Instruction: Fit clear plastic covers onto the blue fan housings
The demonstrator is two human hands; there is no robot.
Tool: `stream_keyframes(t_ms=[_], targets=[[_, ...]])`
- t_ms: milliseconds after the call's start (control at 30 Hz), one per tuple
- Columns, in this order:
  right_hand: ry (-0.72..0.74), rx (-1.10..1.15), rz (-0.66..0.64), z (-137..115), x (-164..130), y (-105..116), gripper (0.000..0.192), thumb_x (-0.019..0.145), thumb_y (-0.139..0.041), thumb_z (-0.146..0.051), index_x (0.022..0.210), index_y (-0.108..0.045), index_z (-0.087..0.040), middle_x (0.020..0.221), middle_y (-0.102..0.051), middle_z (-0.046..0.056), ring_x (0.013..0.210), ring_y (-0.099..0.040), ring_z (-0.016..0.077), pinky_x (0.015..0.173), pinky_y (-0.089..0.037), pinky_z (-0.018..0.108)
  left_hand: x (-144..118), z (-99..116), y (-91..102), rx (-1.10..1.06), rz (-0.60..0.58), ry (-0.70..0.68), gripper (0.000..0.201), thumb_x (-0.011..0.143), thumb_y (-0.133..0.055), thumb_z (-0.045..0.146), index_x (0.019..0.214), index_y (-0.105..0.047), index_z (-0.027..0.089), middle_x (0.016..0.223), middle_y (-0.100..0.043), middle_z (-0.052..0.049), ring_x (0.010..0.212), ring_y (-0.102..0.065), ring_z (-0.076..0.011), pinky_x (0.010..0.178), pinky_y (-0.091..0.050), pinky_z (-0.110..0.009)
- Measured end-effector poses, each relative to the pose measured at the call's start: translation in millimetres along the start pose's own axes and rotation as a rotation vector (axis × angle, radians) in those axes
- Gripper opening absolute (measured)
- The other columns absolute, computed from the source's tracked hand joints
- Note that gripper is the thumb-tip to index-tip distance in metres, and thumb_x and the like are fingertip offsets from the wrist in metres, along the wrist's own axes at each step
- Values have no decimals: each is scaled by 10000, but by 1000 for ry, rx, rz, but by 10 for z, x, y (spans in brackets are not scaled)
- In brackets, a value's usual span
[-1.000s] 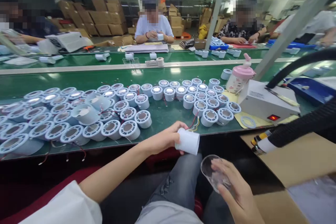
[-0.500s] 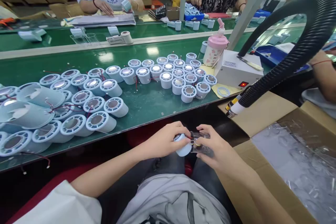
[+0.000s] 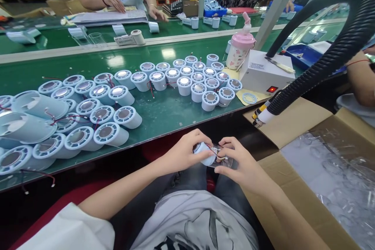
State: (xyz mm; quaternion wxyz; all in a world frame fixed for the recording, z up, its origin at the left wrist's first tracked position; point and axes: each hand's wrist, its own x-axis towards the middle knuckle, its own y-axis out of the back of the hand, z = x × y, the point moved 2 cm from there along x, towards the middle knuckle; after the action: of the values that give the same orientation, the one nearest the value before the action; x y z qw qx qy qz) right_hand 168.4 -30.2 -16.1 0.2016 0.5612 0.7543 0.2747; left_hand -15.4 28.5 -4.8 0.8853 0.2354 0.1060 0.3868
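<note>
- The green tabletop (image 3: 164, 113) stretches far of both hands, crowded with white cylinders.
- Left hand (image 3: 183, 154) grasps a white cylinder (image 3: 206, 157) over the lap, its long axis pointing right.
- Right hand (image 3: 238, 164) meets it there, fingers (image 3: 227, 143) clenched on a clear cup (image 3: 224, 160).

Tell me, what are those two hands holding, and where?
Left hand grips the pale blue cylinder round its side; right hand holds the clear cup against it.
</note>
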Motion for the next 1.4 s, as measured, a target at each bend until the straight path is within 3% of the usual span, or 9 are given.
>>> stream_keyframes(t_ms=[200, 433, 667, 767, 867, 933, 1033, 1100, 1400], targets=[[-74, 180, 102, -36, 2, -1, 244, 892, -526, -318, 737, -673, -200, 1097, -524, 93, 1008, -585, 239, 858, -483, 368, -24, -159, -38, -90, 33, -55, 574, 580, -812, 472, 1072, -648, 225, 1009, -535, -57, 917, -547, -198, 831, -472, -323], [-283, 596, 117, 31, -26, 40, 317, 754, -701, -390, 558, -589, -168, 986, -574, 81, 962, -602, 242, 740, -527, 315, -36, -239, -14, -113, -71, -133, 691, 536, -853, 398, 1174, -627, 255, 1306, -482, -118, 1209, -474, -296, 1020, -395, -433], [-456, 965, 159, 132, -42, 85, 286, 713, -759, -391, 572, -648, -168, 1081, -645, 97, 1076, -608, 305, 744, -582, 386, -70, -184, -121, -462, -192, 11, 690, 648, -797, 255, 1279, -520, 211, 1284, -546, -125, 1130, -570, -260, 917, -501, -376], [-280, 817, 88, 97, -71, 89, 177, 751, -725, -379, 823, -739, -219, 1230, -625, 102, 1182, -549, 315, 891, -533, 461, -95, -159, -148, -593, -180, 82, 674, 688, -762, 215, 1300, -479, 203, 1295, -542, -129, 1090, -589, -238, 914, -503, -377], [-51, 428, 61, 14, -138, 81, 413, 712, -764, -240, 1115, -678, -273, 1346, -553, 74, 1273, -471, 297, 1060, -399, 477, -123, -157, -152, -723, -164, 130, 650, 692, -765, 210, 1279, -485, 206, 1294, -537, -125, 1083, -586, -231, 900, -509, -374], [18, 291, 96, -20, -190, 74, 454, 720, -752, -192, 1151, -645, -283, 1340, -559, 64, 1257, -491, 288, 1059, -410, 466, -143, -155, -148, -769, -194, 170, 670, 695, -767, 226, 1297, -472, 230, 1299, -530, -121, 1054, -596, -234, 829, -542, -363], [3, 356, 99, -16, -246, 65, 376, 746, -740, -214, 1102, -635, -274, 1320, -572, 65, 1194, -549, 281, 961, -512, 422, -166, -120, -119, -752, -236, 169, 734, 694, -772, 242, 1347, -437, 269, 1321, -520, -119, 1037, -605, -240, 769, -556, -340], [-44, 447, 77, 0, -265, 64, 381, 745, -749, -236, 1100, -618, -268, 1305, -577, 71, 1158, -575, 281, 917, -544, 408, -172, -77, -86, -676, -223, 113, 737, 678, -785, 226, 1341, -465, 264, 1330, -525, -110, 1091, -586, -248, 870, -524, -361], [-165, 692, 10, -19, -270, 99, 409, 753, -749, -292, 1115, -562, -258, 1148, -626, 66, 1003, -629, 229, 803, -577, 347, -177, 44, -28, -477, -185, -73, 721, 668, -796, 244, 1326, -503, 273, 1353, -509, -105, 1218, -515, -274, 986, -470, -393]])
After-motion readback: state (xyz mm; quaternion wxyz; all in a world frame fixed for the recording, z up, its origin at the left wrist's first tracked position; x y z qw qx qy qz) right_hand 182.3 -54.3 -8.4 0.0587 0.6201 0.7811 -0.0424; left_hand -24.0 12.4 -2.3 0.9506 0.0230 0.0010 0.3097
